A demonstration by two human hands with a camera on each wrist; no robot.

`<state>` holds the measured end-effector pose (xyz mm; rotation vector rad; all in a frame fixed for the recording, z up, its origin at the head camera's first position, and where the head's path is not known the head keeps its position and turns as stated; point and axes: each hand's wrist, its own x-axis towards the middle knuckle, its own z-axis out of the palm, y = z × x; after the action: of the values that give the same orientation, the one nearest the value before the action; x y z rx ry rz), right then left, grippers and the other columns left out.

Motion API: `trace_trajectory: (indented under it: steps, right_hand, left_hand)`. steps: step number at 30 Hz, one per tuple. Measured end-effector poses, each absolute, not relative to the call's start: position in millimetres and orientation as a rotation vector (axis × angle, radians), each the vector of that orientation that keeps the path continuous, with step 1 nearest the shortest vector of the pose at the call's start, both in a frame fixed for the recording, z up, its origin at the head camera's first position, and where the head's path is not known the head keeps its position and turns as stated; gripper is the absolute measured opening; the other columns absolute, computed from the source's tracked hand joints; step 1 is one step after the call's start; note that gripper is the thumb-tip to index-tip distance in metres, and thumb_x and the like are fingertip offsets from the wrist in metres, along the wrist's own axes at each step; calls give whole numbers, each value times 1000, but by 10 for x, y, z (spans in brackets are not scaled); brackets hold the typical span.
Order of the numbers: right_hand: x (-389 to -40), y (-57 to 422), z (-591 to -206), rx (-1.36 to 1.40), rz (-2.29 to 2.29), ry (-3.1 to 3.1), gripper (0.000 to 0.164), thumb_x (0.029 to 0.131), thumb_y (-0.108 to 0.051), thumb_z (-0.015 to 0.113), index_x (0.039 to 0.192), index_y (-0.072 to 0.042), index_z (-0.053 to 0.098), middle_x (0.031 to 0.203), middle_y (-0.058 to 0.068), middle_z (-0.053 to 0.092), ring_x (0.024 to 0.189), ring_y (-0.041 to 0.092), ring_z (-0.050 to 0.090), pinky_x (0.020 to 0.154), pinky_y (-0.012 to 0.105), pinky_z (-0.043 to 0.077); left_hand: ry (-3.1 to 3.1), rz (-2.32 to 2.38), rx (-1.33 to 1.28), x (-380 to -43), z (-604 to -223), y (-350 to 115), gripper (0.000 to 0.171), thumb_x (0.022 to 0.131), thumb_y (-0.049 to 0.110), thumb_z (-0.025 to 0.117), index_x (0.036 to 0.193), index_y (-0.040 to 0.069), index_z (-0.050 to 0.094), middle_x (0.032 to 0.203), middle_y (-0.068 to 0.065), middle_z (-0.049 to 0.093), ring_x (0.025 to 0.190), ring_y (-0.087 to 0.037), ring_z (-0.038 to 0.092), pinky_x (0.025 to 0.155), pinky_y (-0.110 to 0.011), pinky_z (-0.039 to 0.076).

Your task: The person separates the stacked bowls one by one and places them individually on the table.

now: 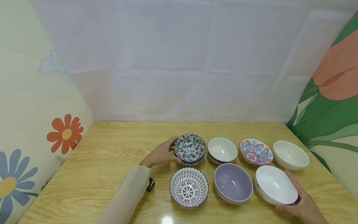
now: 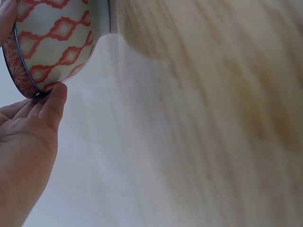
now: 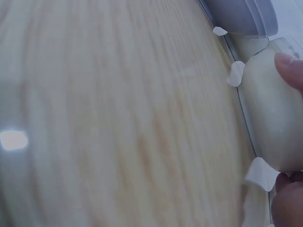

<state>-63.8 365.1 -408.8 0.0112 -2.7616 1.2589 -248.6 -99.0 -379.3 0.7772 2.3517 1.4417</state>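
Note:
My left hand (image 1: 162,154) grips the left side of a leaf-patterned bowl (image 1: 190,147), which seems nested in another bowl with a dark blue rim. In the left wrist view, red diamonds cover the outside of the lower bowl (image 2: 61,35), and fingers (image 2: 53,106) press near its rim. At the front right, my right hand (image 1: 303,202) holds a white bowl (image 1: 276,184) by its right side, thumb in front. The right wrist view shows this white bowl (image 3: 272,109) from outside, between thumb and fingers. The bowl tilts slightly.
Beside the stack stand a cream bowl (image 1: 222,149), a red-and-blue patterned bowl (image 1: 255,151) and a white oval bowl (image 1: 291,155). In front are a purple-patterned bowl (image 1: 189,187) and a plain purple bowl (image 1: 233,183). All rest on a wooden table (image 1: 112,146); a white cloth (image 1: 167,62) hangs behind.

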Motion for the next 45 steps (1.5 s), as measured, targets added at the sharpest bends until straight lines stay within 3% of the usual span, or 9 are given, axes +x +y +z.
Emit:
trace_trajectory:
  steps: [14,18,23,27,33,39,45]
  right_hand:
    - [-646,3710,-4088,-51,1300,-2833,111,80,-8,74,153,-31,-6,133,-44,7,99,-32,21,77,-2,26]
    - [-656,3683,-4055,23,1297,-2768,109,78,-1,73,154,-28,0,135,-43,12,106,-29,24,81,-2,27]
    - [-709,3665,-3958,187,1252,-2684,105,76,9,70,155,-17,6,139,-40,18,120,-30,16,92,-7,17]
    - [-758,3654,-3817,227,1206,-2679,106,76,9,70,155,-18,5,144,-38,13,123,-30,9,94,-8,9]
    - [-897,3548,-3567,264,1200,-2675,107,76,8,71,155,-24,6,152,-30,8,124,-25,11,94,-8,8]
    - [-1096,3351,-3389,345,1244,-2692,106,76,4,73,155,-23,7,154,-26,9,129,-21,9,103,-2,9]
    - [-1253,3078,-3263,442,1286,-2712,107,75,1,76,155,-21,7,161,-5,10,130,-21,12,97,-6,17]
  left_hand:
    - [2376,1419,775,-2479,-3793,-990,97,75,18,82,151,5,23,153,-14,32,139,-35,34,113,-49,32]
    - [2380,1419,788,-2493,-3812,-992,97,75,18,82,151,5,23,153,-15,32,138,-36,34,113,-49,32]
    - [2363,1432,787,-2499,-3816,-990,96,76,19,81,151,7,23,153,-14,32,139,-35,34,113,-49,32]
    - [2351,1437,766,-2495,-3812,-989,97,76,21,81,151,6,21,153,-13,31,139,-35,34,113,-49,32]
    - [2349,1447,755,-2493,-3810,-994,97,77,21,81,151,4,21,153,-14,31,139,-36,34,112,-49,33]
    - [2349,1446,749,-2498,-3818,-999,98,76,21,81,151,3,20,154,-15,30,139,-36,34,112,-49,33]
    - [2341,1451,751,-2488,-3804,-993,98,77,20,81,151,3,20,154,-15,29,139,-36,33,113,-48,32]
